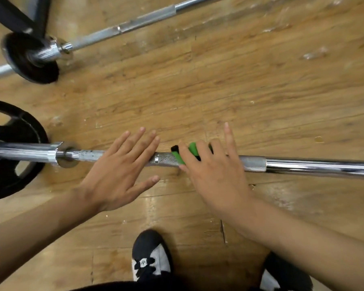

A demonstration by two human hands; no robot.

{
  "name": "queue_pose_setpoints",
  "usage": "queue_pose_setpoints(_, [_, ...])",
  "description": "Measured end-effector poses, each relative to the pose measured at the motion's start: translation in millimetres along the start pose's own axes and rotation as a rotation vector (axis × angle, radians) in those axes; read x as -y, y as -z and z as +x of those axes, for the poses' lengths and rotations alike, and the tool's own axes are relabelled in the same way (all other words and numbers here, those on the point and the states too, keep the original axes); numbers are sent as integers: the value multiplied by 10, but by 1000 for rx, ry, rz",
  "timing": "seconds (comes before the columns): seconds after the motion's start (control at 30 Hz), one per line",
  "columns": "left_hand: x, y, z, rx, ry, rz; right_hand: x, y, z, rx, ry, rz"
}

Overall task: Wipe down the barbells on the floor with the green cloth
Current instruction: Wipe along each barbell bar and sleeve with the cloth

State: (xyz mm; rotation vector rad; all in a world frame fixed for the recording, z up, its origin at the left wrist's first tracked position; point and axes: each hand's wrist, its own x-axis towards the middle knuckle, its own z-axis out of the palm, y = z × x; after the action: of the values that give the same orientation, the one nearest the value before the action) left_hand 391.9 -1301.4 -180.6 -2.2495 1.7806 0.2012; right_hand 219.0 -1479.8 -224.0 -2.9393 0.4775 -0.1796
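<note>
Slippage is the main risk: the green cloth [192, 148] is held on the knurled shaft of the near barbell [303, 166] by the right hand [214, 175], its grip curled over it with one finger straight, so the cloth could be bunched or dragged off. The left hand [118, 169] is spread open, holding nothing, over the near barbell just beside the cloth. The far barbell [135, 21], well beyond, could be missed. No containers are seen.

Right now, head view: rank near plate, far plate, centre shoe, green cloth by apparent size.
1. near plate, though cropped
2. far plate and centre shoe: too alike to rank
3. green cloth, mostly under the right hand
</note>
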Motion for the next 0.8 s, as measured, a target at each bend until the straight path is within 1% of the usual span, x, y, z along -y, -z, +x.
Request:
queue_pose_setpoints(0.13, [-19,43,373,-51,-171,19,-438,121,-204,-53,-10,-78])
queue_pose_setpoints(0.27, [-166,7,821,-167,-354,1,-1010,275,-548,-29,-150,-199])
queue_pose_setpoints(0.37, [-290,25,1154,-238,-465,-4,-1436,356,-700,-31,-211,-266])
queue_pose_setpoints(0.47, [-395,55,1396,-275,-556,-12,-1777,424,-786,7,-176,-300])
queue_pose_setpoints(0.53, [-416,39,1486,-292,-557,-27,-1870,431,-764,26,-143,-311])
queue_pose_setpoints(0.6, [-406,31,1523,-312,-536,-22,-1818,408,-661,4,-139,-274])
queue_pose_setpoints(0.7, [-392,42,1553,-339,-478,-2,-1484,256,-335,-71,-90,-207])
queue_pose_setpoints(0.8, [-403,56,1545,-355,-353,33,-1024,20,-4,-160,-68,-136])
